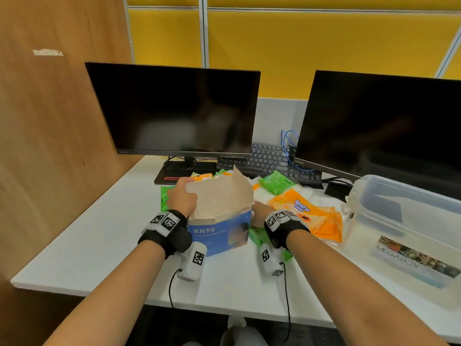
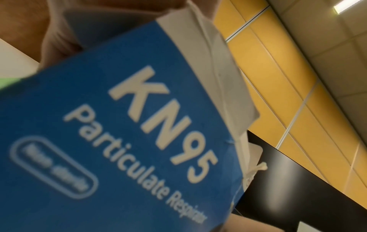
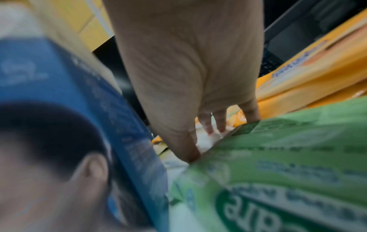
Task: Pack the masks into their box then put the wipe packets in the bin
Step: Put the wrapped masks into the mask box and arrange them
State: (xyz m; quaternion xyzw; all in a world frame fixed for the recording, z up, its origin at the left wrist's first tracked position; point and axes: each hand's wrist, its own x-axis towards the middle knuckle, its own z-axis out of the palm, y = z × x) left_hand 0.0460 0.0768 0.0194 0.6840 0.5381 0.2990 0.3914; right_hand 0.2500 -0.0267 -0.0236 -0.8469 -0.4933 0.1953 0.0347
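The blue KN95 mask box [image 1: 219, 233] stands upright mid-desk, its brown lid flap [image 1: 219, 193] raised. My left hand [image 1: 182, 196] grips the flap's left edge; the left wrist view shows the box front [image 2: 139, 141] close up. My right hand [image 1: 260, 213] reaches down at the box's right side. In the right wrist view its thumb and fingertips [image 3: 210, 127] pinch a white wrapped mask [image 3: 206, 139] between the box [image 3: 89, 102] and a green wipe packet [image 3: 278, 164]. Orange wipe packets [image 1: 304, 211] and a green one [image 1: 275, 182] lie among white masks [image 1: 264, 196]. The clear plastic bin [image 1: 409, 221] stands right.
Two dark monitors [image 1: 179, 108] [image 1: 381, 131] and a keyboard [image 1: 269, 161] stand behind the pile. A wooden partition [image 1: 50, 133] walls the left side. Another green packet [image 1: 163, 198] lies left of my left hand. A blue cable [image 1: 289, 148] hangs between the monitors.
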